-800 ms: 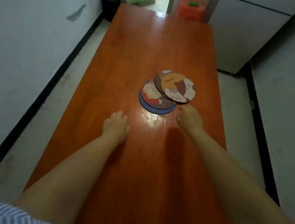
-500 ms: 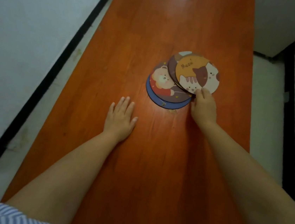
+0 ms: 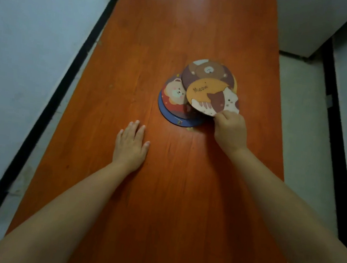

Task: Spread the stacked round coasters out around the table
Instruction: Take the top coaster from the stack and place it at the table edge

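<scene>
A loose pile of round picture coasters lies mid-table on the orange wooden table (image 3: pixel 132 66). My right hand (image 3: pixel 230 130) pinches the near edge of the top orange cat coaster (image 3: pixel 211 95), marked "Meow", which is tilted up off the pile. Under it a brown bear coaster (image 3: pixel 207 70) shows at the far side, a red bear coaster (image 3: pixel 173 93) at the left, and a blue coaster (image 3: pixel 166 113) at the bottom. My left hand (image 3: pixel 131 146) rests flat on the table, fingers spread, to the left of the pile and nearer to me.
The table is long and narrow, with its left and right edges close to the pile. A pale floor with black skirting (image 3: pixel 72 63) runs along the left, and a white cabinet (image 3: pixel 305 25) stands at the far right.
My right hand reached the pile, took the cat coaster by its near edge and lifted it toward me, uncovering the brown bear coaster. My left hand flattened on the table. The view tilted down.
</scene>
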`<state>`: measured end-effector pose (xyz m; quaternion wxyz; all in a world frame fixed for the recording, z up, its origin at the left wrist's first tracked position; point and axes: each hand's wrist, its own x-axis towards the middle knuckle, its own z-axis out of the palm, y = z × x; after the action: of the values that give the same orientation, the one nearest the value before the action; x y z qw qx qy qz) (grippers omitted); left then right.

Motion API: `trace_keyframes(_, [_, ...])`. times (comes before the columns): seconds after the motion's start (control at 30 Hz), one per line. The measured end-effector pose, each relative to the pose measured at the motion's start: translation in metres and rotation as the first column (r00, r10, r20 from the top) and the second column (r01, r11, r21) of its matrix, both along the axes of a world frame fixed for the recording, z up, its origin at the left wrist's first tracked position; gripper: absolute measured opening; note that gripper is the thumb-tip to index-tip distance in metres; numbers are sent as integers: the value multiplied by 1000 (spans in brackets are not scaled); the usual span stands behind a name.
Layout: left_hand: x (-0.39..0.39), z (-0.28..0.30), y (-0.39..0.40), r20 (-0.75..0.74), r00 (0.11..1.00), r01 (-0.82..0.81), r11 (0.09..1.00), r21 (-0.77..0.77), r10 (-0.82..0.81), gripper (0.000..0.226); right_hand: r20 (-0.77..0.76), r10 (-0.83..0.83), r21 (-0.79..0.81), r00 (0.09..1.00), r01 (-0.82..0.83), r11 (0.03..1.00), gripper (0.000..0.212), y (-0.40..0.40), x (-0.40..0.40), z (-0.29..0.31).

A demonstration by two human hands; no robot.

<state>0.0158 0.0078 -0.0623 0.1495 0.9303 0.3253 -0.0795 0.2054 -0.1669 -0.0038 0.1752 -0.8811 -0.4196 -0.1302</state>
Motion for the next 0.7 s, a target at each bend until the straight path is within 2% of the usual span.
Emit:
trace_keyframes(0.1, [-18,17,-25,128,988,-74,990,-116,89,54,-77,43,43,996,-40,998,18,-25,-61,-2])
trace_keyframes(0.2, [-51,33,-58,236,948,-114,922,-370,212,49,-156,41,45,987,-34,998,13,-50,-129,-4])
trace_keyframes(0.27, [-78,43,-80,171,942,-138,797,-588,289,49,-206,33,52,978,-23,998,12,-67,-176,-5])
trace_keyframes(0.33, [-108,46,-100,67,914,-211,608,-765,401,44,-241,37,31,970,-30,999,13,-83,-227,-6])
trace_keyframes(0.4, [-139,47,-115,-16,865,-270,437,-858,502,31,-276,48,7,960,-48,999,15,-96,-276,-6])
trace_keyframes(0.43, [-154,47,-120,-28,859,-275,413,-868,512,27,-304,59,-7,951,-65,998,14,-102,-299,-6])
trace_keyframes(0.5, [-181,46,-124,-18,889,-257,466,-847,458,23,-361,91,-24,928,-107,994,12,-113,-337,-6])
trace_keyframes(0.57, [-202,45,-122,-5,931,-217,544,-811,365,20,-388,44,-29,921,-60,998,15,-124,-358,-6])
trace_keyframes(0.63, [-217,45,-116,-11,953,-193,575,-795,304,18,-433,-193,-97,881,167,981,24,-132,-363,-7])
trace_keyframes(0.7, [-225,44,-112,-13,966,-175,616,-768,258,21,-501,-467,-263,729,385,884,38,-136,-356,-9])
